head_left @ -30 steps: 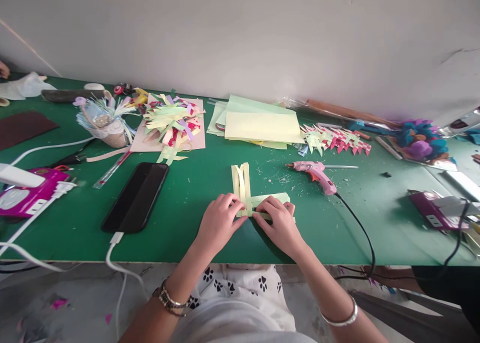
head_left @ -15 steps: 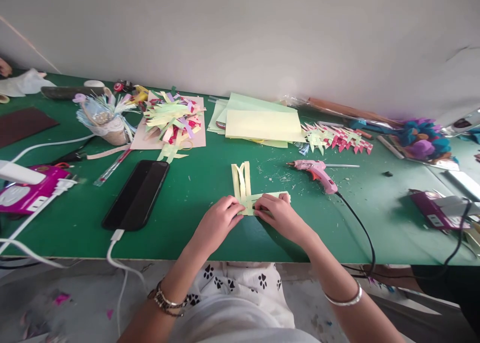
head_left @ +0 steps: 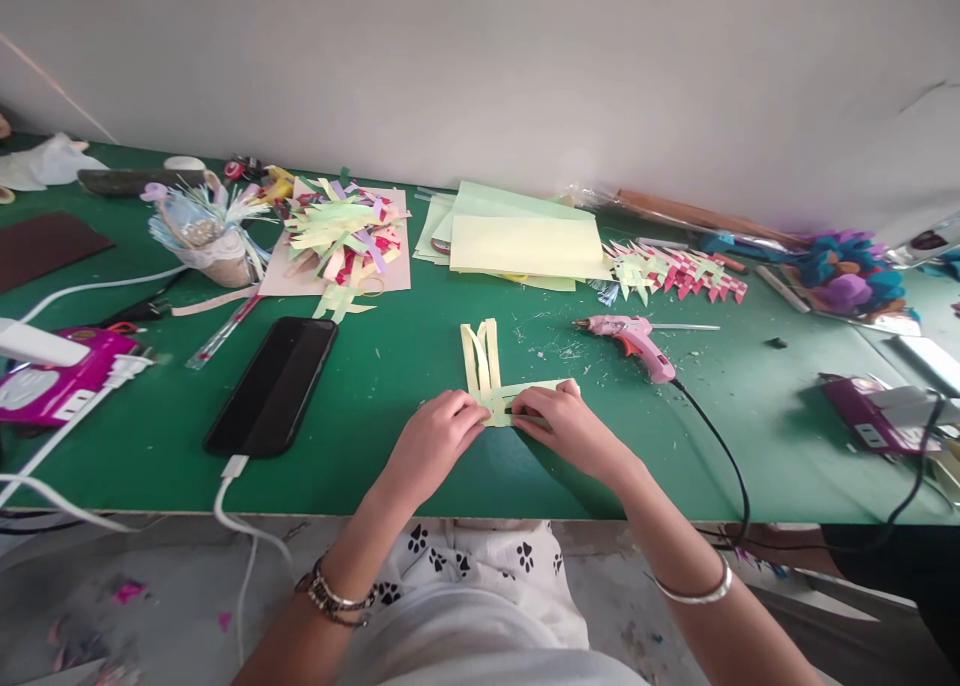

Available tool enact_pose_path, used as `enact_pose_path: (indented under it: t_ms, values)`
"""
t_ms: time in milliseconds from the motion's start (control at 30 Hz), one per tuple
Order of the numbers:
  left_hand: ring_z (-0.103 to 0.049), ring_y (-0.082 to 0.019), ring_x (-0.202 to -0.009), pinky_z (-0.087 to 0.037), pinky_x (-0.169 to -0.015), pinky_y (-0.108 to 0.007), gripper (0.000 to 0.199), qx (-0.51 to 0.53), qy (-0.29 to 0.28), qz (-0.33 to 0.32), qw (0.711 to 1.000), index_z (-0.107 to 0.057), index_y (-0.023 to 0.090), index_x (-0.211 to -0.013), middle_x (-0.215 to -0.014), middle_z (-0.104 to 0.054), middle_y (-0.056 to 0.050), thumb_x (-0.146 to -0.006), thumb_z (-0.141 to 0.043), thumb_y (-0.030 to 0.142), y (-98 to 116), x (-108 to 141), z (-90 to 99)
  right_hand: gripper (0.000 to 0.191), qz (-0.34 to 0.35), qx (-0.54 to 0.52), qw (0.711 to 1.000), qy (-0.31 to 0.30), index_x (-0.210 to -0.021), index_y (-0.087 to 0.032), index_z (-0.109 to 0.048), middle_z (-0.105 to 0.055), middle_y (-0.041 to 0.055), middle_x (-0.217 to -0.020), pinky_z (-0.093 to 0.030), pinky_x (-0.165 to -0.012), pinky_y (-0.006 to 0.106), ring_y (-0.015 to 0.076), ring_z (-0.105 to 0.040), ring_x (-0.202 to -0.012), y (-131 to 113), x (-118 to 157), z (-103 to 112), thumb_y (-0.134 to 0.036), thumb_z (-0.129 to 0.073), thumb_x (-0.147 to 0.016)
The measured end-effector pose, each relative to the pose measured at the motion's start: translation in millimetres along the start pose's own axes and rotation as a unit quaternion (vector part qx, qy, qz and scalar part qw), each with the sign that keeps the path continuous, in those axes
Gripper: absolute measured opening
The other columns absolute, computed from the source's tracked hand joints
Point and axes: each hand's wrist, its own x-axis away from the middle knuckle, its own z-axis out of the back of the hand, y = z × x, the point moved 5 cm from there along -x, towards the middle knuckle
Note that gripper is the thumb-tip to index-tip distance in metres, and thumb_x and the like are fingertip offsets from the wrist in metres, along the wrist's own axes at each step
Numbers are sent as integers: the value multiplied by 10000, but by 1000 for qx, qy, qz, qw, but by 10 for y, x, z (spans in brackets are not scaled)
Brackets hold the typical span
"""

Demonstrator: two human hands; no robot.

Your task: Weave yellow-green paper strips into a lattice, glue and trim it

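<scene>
Pale yellow-green paper strips (head_left: 495,406), interlaced at one corner, lie on the green table in front of me. Two looped ends stand away from me, and other strips run off to the right under my fingers. My left hand (head_left: 444,436) pinches the left side of the crossing. My right hand (head_left: 559,424) is closed on the strips that extend right, its fingertips close to the crossing. The fingers cover part of the weave. Beyond my right hand a pink hot glue gun (head_left: 634,341) lies on its side with a glue stick in its back.
A black phone (head_left: 274,386) with a white cable lies left. Behind are a heap of cut paper strips (head_left: 345,231), a stack of paper sheets (head_left: 525,246) and woven paper pieces (head_left: 675,271). Magenta power strips (head_left: 64,376) sit at both sides. The glue gun's cord (head_left: 720,446) hangs over the front edge.
My right hand has shifted very slightly right along the strips. My left hand keeps its pinch, and the paper stays almost in place. The whole view has tilted a little.
</scene>
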Motion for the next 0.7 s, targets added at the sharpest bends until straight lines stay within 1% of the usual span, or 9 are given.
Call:
enact_pose_path:
  t_ms: [100, 167, 233, 333, 467, 567, 700]
  values:
    - [-561, -167, -841, -463, -676, -278, 193, -9, -9, -13, 1000, -580, 179, -921, -881, -575, -39, -918, -387, 182, 6, 3, 16, 130, 11, 15, 1000, 21, -920, -217, -536, -607, 1, -870, -300, -743, 298, 108, -528, -670, -15, 34, -3, -211, -407, -903]
    - [-560, -170, -834, -463, -665, -281, 209, -23, -15, -26, 999, -580, 172, -929, -879, -578, -45, -922, -371, 176, 20, 2, 27, 159, 14, 38, 998, 39, -908, -222, -555, -590, 14, -871, -295, -752, 302, 128, -539, -750, -23, 58, 7, -218, -397, -908]
    - [-560, -173, -821, -463, -658, -289, 214, -37, -21, -35, 998, -581, 165, -934, -876, -579, -49, -921, -368, 166, 36, -2, 34, 151, 20, 52, 997, 49, -902, -222, -568, -579, 28, -895, -286, -781, 320, 153, -534, -829, -29, 81, 18, -253, -420, -902]
    - [-561, -173, -823, -468, -662, -294, 225, -35, -18, -39, 998, -585, 170, -931, -878, -583, -48, -920, -360, 157, 48, -7, 40, 143, 34, 49, 997, 48, -943, -221, -563, -573, 35, -944, -272, -833, 346, 168, -524, -878, -29, 100, 21, -316, -479, -878]
    - [-565, -171, -803, -481, -655, -295, 200, -27, -24, -38, 999, -578, 176, -954, -905, -563, -53, -917, -384, 203, 37, 2, 16, 129, 35, 43, 997, 51, -921, -211, -563, -571, 27, -927, -274, -835, 333, 156, -520, -874, -10, 86, 8, -303, -483, -880]
    - [-570, -166, -778, -490, -631, -282, 180, -26, -21, -16, 999, -562, 172, -982, -926, -540, -59, -908, -417, 249, 10, 7, 10, 134, 41, 51, 996, 54, -904, -207, -571, -576, 22, -905, -282, -822, 321, 143, -523, -839, -18, 59, -2, -284, -463, -891]
    - [-571, -182, -838, -494, -648, -282, 195, -24, -15, -9, 1000, -563, 171, -937, -880, -548, -50, -921, -379, 233, 14, 4, 16, 178, 67, 84, 992, 58, -866, -192, -583, -592, 23, -865, -303, -824, 313, 131, -535, -784, -49, 44, -8, -263, -426, -908]
